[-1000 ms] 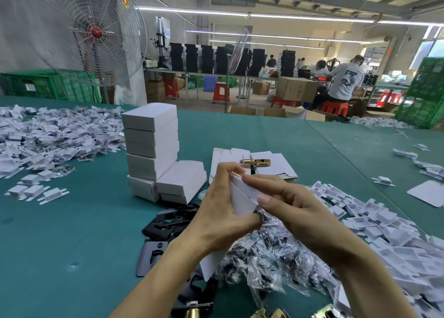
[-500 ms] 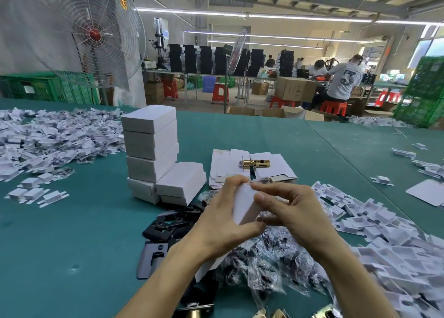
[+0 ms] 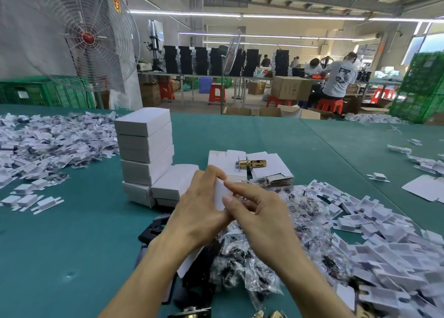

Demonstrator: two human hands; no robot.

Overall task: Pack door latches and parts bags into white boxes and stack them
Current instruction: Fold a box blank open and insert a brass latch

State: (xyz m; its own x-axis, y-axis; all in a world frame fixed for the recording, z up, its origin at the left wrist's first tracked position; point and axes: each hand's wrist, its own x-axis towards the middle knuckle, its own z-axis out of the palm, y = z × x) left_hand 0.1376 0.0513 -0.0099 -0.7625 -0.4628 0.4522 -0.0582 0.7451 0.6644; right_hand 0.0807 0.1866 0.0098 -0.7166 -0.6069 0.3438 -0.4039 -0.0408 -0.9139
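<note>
The left hand [image 3: 199, 212] is wrapped round a white box [image 3: 219, 194], its fingers curled over the top end. The right hand [image 3: 262, 219] meets it from the other side, forefinger and thumb pinching the box's near edge. The box is up off the table, held between the two hands, and what looks like its lower end pokes out below the left wrist (whether anything is inside it, I cannot tell from here). Right under the hands lies a heap of parts bags [image 3: 271, 250], clear plastic with dark bits in them. Just to the left of that heap, a few black plates [image 3: 153, 229] rest on the green table [image 3: 60, 257]. Beyond the fingertips sit some flat box blanks [image 3: 223, 158], with a brass door latch [image 3: 252, 164] lying across the top of them. To the left of those stands the stack of white boxes [image 3: 144, 147], four high, and a leaning box [image 3: 175, 182] is propped against its foot. Off to the right, a big drift of white card inserts [image 3: 384, 241] spreads toward the table's near edge. A second scatter of inserts [image 3: 48, 142] covers the far left of the table. Behind that rises a large fan [image 3: 81, 36], and across the room a person on a red stool [image 3: 338, 77] sits facing away.
</note>
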